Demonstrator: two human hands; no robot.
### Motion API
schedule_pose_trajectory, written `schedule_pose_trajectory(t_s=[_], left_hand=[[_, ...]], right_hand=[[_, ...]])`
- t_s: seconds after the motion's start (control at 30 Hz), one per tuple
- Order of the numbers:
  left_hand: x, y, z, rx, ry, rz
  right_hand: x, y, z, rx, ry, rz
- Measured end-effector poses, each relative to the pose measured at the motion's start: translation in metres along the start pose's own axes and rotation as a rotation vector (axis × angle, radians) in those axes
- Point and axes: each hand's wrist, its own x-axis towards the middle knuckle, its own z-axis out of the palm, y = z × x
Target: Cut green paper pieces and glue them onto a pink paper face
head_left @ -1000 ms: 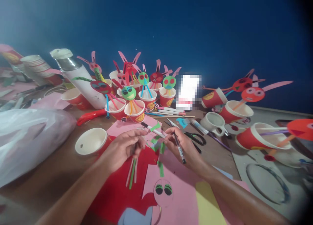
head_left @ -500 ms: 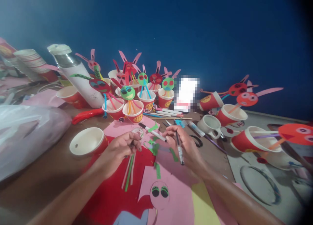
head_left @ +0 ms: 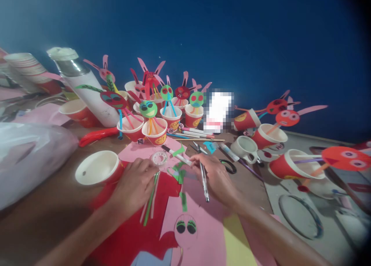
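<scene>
From my end, a blue wall (head_left: 185, 34) fills the upper half of the view, with the brown worktop (head_left: 252, 183) spread below it. The plastic bag (head_left: 34, 161) bulges at far left. Nearer me, a pink sheet (head_left: 205, 219) lies beside a red sheet (head_left: 130, 235), and a white flask (head_left: 92, 94) leans further back.

My left hand (head_left: 135, 188) is over the red sheet, back upward, fingers bent down; I cannot tell whether that grip is loose or pinching something. My right hand (head_left: 216, 177) is over the pink sheet, and its grip has a pen (head_left: 204, 181) slanted between the fingers.

Just beyond my left wrist I see a tipped cup (head_left: 98, 167). Behind both hands stand red cups bearing paper faces, one of them a green face (head_left: 148, 109). A mug (head_left: 242, 148) sits off to the right.

Smaller now: a round face outline (head_left: 185, 239) with dark, green-lidded eyes is on the pink sheet, below and between my hands. A marker (head_left: 176, 154) points at my right fingertips. Thin strips (head_left: 149, 204), green and pale, run from under my left fingers, and a tape roll (head_left: 154, 159) lies just beside them.
</scene>
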Motion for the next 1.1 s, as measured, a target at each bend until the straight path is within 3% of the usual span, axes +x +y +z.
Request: schedule_pose_trajectory(t_s=[0.13, 0.27, 0.33, 0.53, 0.8, 1.1], left_hand=[[0.003, 0.017, -0.009, 0.017, 0.078, 0.052], [0.016, 0.039, -0.005, 0.012, -0.014, 0.067], [0.025, 0.046, 0.002, 0.054, -0.055, 0.034], [0.04, 0.047, 0.017, 0.07, -0.117, -0.049], [0.039, 0.048, 0.014, -0.017, -0.138, -0.06], [0.037, 0.049, 0.015, -0.046, -0.145, -0.102]], right_hand=[[0.004, -0.002, -0.019, -0.042, 0.018, 0.034], [0.001, 0.004, -0.037, -0.044, 0.029, 0.057], [-0.005, 0.012, -0.04, -0.077, 0.032, 0.0], [-0.03, 0.032, -0.025, -0.216, -0.062, -0.232], [-0.04, 0.033, -0.01, -0.496, -0.219, -0.541], [-0.039, 0.027, -0.013, -0.48, -0.247, -0.53]])
